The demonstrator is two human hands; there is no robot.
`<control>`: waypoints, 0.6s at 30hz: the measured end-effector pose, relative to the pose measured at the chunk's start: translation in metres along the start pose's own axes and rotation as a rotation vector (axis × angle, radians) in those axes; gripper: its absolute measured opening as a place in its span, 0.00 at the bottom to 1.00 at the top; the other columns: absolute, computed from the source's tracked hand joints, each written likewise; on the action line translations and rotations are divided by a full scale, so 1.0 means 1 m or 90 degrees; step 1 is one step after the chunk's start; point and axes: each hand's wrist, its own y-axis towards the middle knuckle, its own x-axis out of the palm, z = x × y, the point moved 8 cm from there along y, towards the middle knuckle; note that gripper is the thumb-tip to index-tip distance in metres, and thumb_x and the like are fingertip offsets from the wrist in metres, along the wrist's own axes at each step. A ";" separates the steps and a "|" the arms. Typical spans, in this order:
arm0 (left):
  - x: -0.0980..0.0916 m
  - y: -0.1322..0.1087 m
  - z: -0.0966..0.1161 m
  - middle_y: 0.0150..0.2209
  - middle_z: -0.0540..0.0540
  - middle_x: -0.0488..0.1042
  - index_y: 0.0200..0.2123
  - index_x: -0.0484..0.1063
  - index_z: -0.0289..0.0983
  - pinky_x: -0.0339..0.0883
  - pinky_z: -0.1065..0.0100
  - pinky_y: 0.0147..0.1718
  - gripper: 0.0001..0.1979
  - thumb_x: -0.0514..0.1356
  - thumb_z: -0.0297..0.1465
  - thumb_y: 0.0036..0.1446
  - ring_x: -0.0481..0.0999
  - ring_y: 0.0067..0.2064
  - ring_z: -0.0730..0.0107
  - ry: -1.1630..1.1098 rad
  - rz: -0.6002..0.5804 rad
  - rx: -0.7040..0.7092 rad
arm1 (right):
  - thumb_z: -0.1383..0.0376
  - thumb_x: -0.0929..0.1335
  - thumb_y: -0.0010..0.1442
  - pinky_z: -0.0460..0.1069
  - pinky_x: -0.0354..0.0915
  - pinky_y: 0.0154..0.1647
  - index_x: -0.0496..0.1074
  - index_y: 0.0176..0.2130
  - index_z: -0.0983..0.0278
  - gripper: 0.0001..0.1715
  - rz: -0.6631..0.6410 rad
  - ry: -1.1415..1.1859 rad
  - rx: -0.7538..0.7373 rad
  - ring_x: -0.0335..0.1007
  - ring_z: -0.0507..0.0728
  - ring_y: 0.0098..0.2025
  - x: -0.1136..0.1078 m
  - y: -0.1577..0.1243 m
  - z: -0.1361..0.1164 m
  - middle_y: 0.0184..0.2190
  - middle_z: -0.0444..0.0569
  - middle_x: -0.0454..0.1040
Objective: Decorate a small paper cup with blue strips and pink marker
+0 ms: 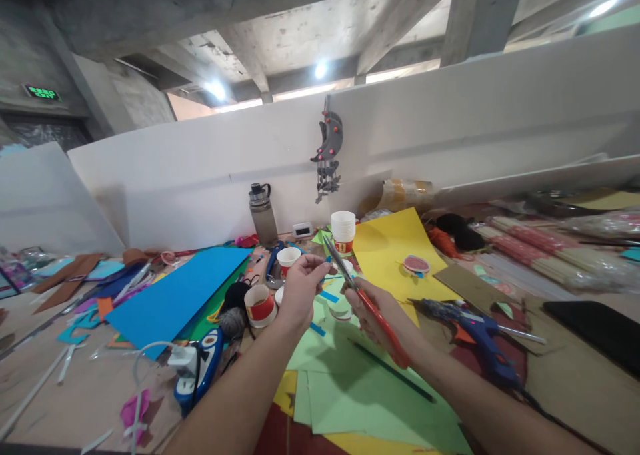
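Note:
My left hand (301,289) pinches a small piece of blue paper (329,259) between thumb and fingers. Close by on its right, my right hand (383,311) grips red-handled scissors (375,318), their metal blades pointing up and away near the blue piece. Light green paper sheets (345,401) lie beneath both hands, with blue paper strips (317,329) on top. A dark pencil (395,372) rests across the green paper below my right hand. Left of my left hand, a red-and-white paper cup (259,304) lies tilted, and another paper cup (289,260) stands behind it.
A glue gun (477,335) and a black phone-like slab (595,331) lie at right. Blue card (183,295) and a power strip (200,368) are left. Stacked cups (343,228), yellow card (385,241) and a bottle (263,218) stand or lie behind, before a white partition (200,175).

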 end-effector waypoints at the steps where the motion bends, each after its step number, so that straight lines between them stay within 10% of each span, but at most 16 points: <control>1: 0.000 0.000 0.001 0.25 0.49 0.73 0.29 0.66 0.35 0.44 0.76 0.18 0.14 0.66 0.35 0.43 0.56 0.19 0.84 -0.001 0.003 0.007 | 0.45 0.65 0.53 0.43 0.50 0.15 0.65 0.33 0.62 0.23 -0.004 -0.007 -0.012 0.51 0.47 0.17 0.000 -0.001 -0.003 0.16 0.37 0.55; 18: -0.001 0.006 -0.007 0.25 0.51 0.71 0.32 0.61 0.37 0.51 0.79 0.18 0.15 0.66 0.29 0.43 0.61 0.19 0.83 -0.152 -0.039 -0.020 | 0.47 0.64 0.54 0.45 0.58 0.21 0.67 0.36 0.62 0.22 -0.001 -0.062 -0.042 0.60 0.51 0.22 -0.003 0.002 -0.005 0.21 0.41 0.63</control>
